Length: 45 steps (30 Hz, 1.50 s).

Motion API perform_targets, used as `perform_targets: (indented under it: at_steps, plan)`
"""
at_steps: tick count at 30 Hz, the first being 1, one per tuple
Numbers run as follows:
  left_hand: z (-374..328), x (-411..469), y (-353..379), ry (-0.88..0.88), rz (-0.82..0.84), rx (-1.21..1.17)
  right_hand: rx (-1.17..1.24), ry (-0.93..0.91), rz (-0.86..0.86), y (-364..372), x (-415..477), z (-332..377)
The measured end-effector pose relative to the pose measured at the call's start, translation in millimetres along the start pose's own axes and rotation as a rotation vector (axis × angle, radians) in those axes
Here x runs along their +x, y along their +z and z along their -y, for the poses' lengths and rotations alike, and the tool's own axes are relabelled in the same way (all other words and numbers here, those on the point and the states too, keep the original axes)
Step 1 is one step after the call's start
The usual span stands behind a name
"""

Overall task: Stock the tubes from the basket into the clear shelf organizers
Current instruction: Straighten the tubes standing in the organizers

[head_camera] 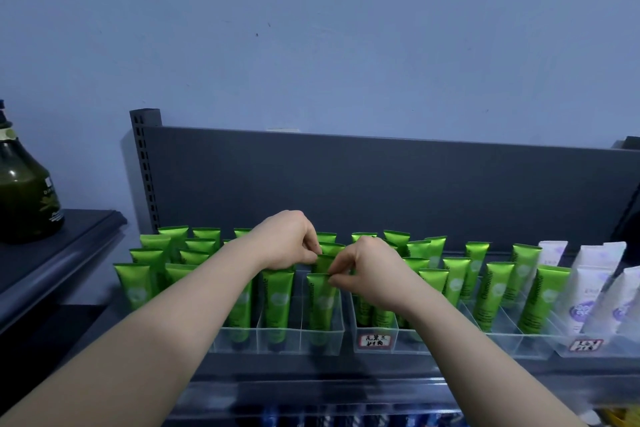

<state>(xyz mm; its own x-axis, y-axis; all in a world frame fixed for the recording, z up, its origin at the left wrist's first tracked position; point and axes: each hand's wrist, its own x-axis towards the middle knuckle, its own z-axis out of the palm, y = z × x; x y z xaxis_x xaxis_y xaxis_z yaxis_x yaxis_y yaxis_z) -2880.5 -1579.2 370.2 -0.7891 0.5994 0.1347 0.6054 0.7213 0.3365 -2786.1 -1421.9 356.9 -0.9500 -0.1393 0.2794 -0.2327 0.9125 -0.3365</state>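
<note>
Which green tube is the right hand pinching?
The front tube in the rightmost lane of the left organizer; the left hand pinches the tube behind.

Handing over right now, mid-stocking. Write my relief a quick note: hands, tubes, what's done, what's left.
left hand: pinches the top of the second green tube in its lane.
right hand: pinches the top of the front green tube, same lane, in the left clear organizer.
Done: green tubes stand upright in most lanes; white tubes fill the right end.
Left: settle these two tubes, then release. The basket is out of view, so the remaining stock is unknown.
</note>
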Motion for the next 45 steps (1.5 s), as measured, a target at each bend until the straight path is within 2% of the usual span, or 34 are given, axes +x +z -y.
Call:
perform_targets:
  at_steps: [12, 18, 22, 25, 33, 45]
  plan:
    - [6, 1, -3, 0.001, 0.053, -0.055, 0.032, 0.05, 0.036, -1, 1, -7]
    - [8, 2, -17, -0.013, 0.063, -0.111, 0.059, 0.076, 0.13, -18, 1, -12]
    - [13, 8, -30, -0.033, -0.027, -0.162, 0.024, 0.131, 0.046, -30, 12, -19]
    - [18, 19, -32, -0.036, -0.093, -0.1, -0.055, 0.142, -0.011, -28, 27, -22]
    - [15, 46, -11, -0.005, 0.02, 0.099, -0.097, 0.137, 0.087, -13, 51, -24]
    - [19, 52, -5, 0.008, -0.026, 0.073, -0.077, 0.111, -0.04, 2, 53, -21]
